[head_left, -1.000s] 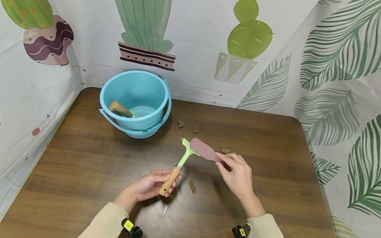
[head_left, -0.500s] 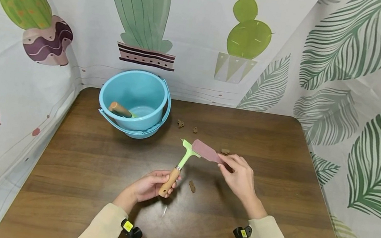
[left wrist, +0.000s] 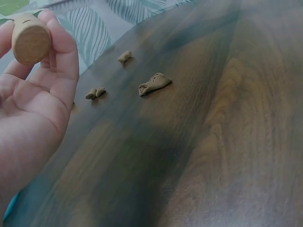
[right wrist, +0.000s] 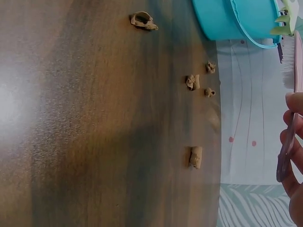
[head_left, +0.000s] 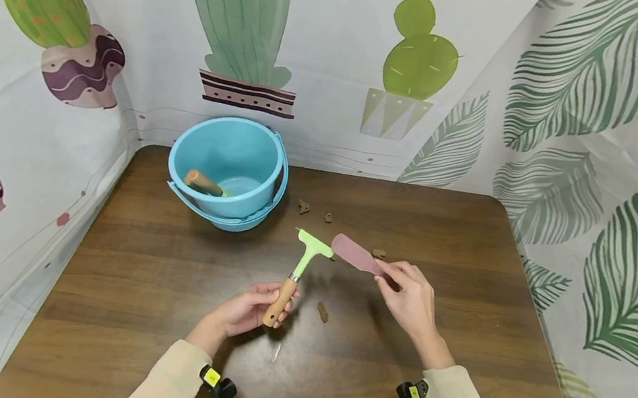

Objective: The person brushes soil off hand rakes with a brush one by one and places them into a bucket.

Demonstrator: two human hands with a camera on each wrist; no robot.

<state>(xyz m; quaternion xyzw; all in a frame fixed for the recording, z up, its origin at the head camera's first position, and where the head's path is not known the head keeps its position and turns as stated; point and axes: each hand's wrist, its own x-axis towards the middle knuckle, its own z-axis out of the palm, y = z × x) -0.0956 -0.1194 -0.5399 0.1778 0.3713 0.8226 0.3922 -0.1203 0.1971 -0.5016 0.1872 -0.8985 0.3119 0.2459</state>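
My left hand [head_left: 241, 314] grips the wooden handle of a small light-green hand rake [head_left: 312, 246], whose head points away from me. In the left wrist view the round handle end [left wrist: 31, 45] shows between thumb and fingers. My right hand [head_left: 413, 304] pinches the narrow end of a pink flat brush [head_left: 355, 253]. Its pale bristles [right wrist: 288, 71] appear in the right wrist view, near the rake's green tines [right wrist: 282, 29]. In the head view the brush tip lies just right of the rake head, with a slight gap. Both tools are held above the dark wooden table [head_left: 156, 312].
A blue bucket [head_left: 251, 219] stands at the back left, with a wooden-handled tool [head_left: 203, 183] inside. Several brown clods lie on the table, one [head_left: 323, 312] between my hands and another [head_left: 378, 254] beyond the brush. A small clear strip [head_left: 276, 352] lies near the left hand.
The brush has moved right, from over the rake's head to beside it. My left hand has shifted the rake slightly left, turning its head more into view.
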